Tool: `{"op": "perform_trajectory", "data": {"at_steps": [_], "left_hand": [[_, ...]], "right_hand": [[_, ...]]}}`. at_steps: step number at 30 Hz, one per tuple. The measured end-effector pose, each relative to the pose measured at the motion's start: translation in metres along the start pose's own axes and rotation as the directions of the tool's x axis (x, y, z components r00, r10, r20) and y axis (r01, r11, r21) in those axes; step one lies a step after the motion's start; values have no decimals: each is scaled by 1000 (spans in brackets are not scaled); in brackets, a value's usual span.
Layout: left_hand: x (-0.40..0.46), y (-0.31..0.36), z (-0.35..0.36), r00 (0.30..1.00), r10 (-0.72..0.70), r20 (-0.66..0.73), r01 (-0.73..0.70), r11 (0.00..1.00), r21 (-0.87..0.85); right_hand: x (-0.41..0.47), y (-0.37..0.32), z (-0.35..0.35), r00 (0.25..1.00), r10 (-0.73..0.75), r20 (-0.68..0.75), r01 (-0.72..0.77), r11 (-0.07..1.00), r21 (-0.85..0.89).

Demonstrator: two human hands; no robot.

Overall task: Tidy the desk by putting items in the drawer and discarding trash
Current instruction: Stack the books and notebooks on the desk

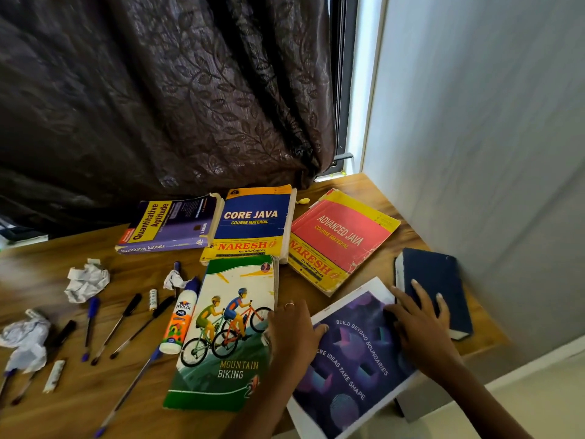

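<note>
Both hands sit at the near right corner of the brown wood-grain desk (95, 397), on either side of a thin purple-printed booklet with a white border (354, 369), which lies flat and hangs partly over the desk's near edge. Its long axis runs diagonally, from the near left toward the far right corner by the wall. The left hand (292, 331) lies on the booklet's left edge, where that edge meets the green and white "Mountain Biking" paperback (221, 331); its thumb rests on the purple cover and its fingers seem loosely bent over the seam, though whether they grip an edge cannot be told. The right hand (421, 324) lies on the booklet's far right corner with its fingers spread and nearly straight, the tips reaching onto the dark blue hardbound book (443, 280) just beside it; it presses rather than pinches. The booklet lies directly under both hands, so either can lift it, and my guess is that it goes first. No drawer is in view. Crumpled white paper balls (87, 282) and blue and black ballpoint pens (117, 327) lie well apart, on the left.
</note>
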State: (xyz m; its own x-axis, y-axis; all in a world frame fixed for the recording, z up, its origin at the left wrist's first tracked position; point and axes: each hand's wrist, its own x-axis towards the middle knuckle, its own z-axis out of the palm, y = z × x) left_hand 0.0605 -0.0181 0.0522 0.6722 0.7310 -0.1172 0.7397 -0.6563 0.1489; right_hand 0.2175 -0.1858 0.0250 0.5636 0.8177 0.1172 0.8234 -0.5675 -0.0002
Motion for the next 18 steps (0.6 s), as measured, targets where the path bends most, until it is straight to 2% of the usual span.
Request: {"op": "perform_trajectory", "data": {"at_steps": [3,6,11,15,18], "left_hand": [[-2,4,0,1000,7,23,-5,999,-51],[-10,13,5,998,6,55,-1,997,-83],[-20,23,14,995,19,95,-11,997,-81],[-27,14,10,995,89,-37,-95,970,-224],[-35,-8,4,960,143,-239,-215,927,-308]], "right_hand": [[4,6,-2,999,-21,49,18,998,62],[13,12,-5,999,-33,21,30,990,135],[33,12,-6,998,-29,64,24,997,74],[33,5,-6,994,3,113,-7,999,34],[22,-10,-5,994,106,-35,-100,986,130]]}}
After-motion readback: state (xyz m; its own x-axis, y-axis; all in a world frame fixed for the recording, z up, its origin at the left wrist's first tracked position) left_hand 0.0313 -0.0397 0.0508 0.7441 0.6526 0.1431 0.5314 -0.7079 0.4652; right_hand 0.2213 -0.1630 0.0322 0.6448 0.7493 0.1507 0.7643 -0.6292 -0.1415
